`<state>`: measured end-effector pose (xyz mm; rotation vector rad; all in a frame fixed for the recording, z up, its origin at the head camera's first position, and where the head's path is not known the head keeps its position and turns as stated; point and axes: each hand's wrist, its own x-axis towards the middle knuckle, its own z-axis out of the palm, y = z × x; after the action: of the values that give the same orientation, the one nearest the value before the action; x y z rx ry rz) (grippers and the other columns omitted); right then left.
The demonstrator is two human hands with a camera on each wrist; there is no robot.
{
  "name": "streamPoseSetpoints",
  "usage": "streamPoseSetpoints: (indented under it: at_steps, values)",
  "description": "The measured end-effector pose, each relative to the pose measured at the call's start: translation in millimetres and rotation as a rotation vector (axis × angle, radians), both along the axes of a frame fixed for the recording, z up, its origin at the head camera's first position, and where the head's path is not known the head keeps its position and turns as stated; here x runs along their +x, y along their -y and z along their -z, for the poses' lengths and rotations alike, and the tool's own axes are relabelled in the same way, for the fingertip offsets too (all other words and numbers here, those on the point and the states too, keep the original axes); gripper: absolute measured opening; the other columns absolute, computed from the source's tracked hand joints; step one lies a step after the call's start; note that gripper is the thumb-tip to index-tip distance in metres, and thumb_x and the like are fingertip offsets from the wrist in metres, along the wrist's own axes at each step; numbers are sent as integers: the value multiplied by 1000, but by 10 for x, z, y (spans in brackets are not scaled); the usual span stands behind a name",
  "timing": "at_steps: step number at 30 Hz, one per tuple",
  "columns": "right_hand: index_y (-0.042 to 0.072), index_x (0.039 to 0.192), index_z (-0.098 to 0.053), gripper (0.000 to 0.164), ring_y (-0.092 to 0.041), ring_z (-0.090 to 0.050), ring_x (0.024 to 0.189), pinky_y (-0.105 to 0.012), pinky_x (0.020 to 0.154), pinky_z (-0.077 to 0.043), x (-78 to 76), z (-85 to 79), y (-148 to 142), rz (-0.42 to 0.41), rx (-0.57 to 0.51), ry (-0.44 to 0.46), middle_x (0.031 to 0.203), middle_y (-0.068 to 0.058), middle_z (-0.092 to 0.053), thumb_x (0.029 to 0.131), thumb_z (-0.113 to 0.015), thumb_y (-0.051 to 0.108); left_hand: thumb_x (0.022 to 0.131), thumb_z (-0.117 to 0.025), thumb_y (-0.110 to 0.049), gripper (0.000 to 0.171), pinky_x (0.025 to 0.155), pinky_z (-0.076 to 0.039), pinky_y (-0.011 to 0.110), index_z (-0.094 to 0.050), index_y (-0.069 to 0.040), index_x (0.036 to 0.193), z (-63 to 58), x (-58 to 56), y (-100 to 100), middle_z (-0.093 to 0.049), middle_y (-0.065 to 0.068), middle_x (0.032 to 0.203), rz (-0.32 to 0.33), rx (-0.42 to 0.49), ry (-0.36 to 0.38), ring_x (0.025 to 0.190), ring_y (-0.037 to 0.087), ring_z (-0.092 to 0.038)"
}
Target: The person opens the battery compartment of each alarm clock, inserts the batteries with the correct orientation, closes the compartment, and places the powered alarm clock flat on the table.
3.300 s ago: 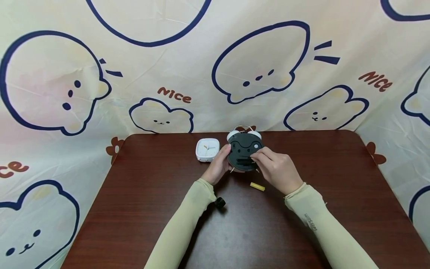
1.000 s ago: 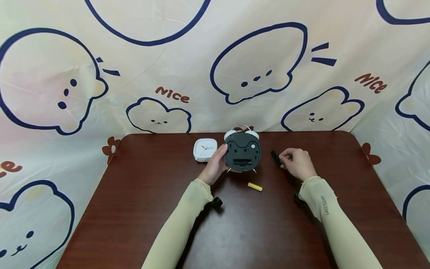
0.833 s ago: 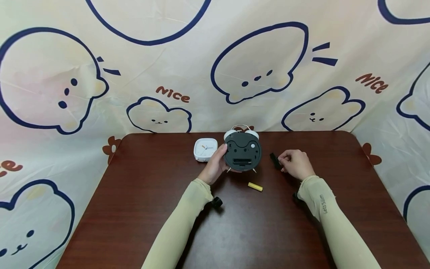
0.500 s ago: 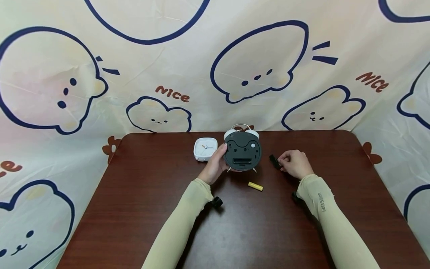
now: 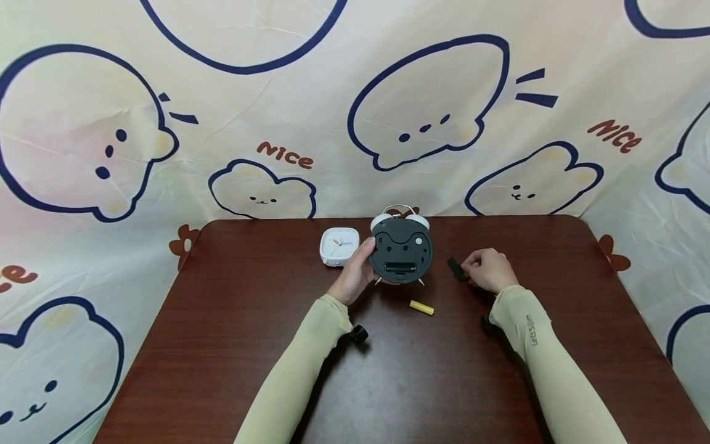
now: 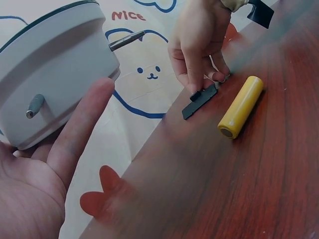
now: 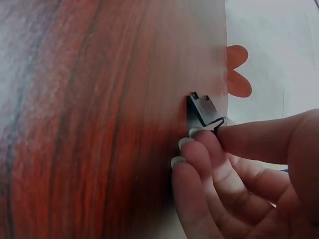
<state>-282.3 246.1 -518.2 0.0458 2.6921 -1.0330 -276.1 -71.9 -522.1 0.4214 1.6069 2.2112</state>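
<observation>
My left hand (image 5: 354,274) grips the side of a twin-bell alarm clock (image 5: 402,246), its dark back facing me. The battery compartment (image 5: 400,268) low on that back is uncovered. Between thumb and fingertips, my right hand (image 5: 490,270) pinches a small black battery cover (image 5: 457,269) close over the table, right of the clock. The right wrist view shows small tabs on the cover (image 7: 204,107). A yellow battery (image 5: 422,308) lies on the table in front of the clock. In the left wrist view the clock's white casing (image 6: 60,64) and two metal feet show beside my fingers.
A white square clock (image 5: 339,246) sits left of the alarm clock, near my left hand. The brown table (image 5: 410,382) ends at a printed cloth backdrop (image 5: 421,185) just behind both clocks.
Earlier my right hand was at the back of the alarm clock. It has since moved right and down to the table with the battery cover, leaving the compartment uncovered.
</observation>
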Motion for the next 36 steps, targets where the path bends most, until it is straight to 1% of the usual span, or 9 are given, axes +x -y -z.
streamPoseSetpoints:
  at_steps: [6,12,20,25,28,36]
  values:
    - [-1,102,-76,22,-17,-71,69,-32,65,-59,-28,31,-13,-1,-25,9,89,-14,-75,102,-60,14,109,-31,-53,65,75,-56,29,-35,-8,156,5,0,-1,-62,0,119,-1,7,2,95,10,-64]
    - [-3,102,-77,22,-16,-71,68,-31,63,-60,-21,28,2,14,-54,13,89,-16,-76,100,-60,11,109,-31,-51,64,78,-56,28,-35,-8,156,18,-11,-3,-62,0,120,-3,2,11,96,10,-65]
    - [-2,103,-78,22,-16,-72,68,-31,64,-61,-5,-5,21,42,-57,-6,94,-18,-77,100,-62,11,109,-31,-52,64,71,-54,29,-36,-9,155,19,-23,-5,-63,0,115,8,-5,8,90,11,-66]
    - [-2,101,-79,21,-15,-72,67,-30,63,-60,-10,-1,33,50,-54,-13,88,-15,-77,98,-63,11,109,-32,-53,64,69,-52,28,-36,-8,154,10,-24,-11,-63,0,114,8,-3,2,87,10,-64]
    - [-1,100,-79,20,-15,-72,68,-30,63,-60,-5,-8,42,57,-55,-8,86,-13,-77,98,-63,11,108,-32,-53,64,69,-52,28,-37,-9,154,9,-21,-10,-63,-1,113,6,-7,2,87,10,-64]
    - [-1,99,-79,19,-14,-73,69,-30,64,-61,18,-33,52,62,-60,-8,87,-13,-77,99,-64,11,108,-32,-53,65,70,-53,28,-36,-8,155,4,-13,-18,-64,-1,114,3,-7,-5,88,10,-65]
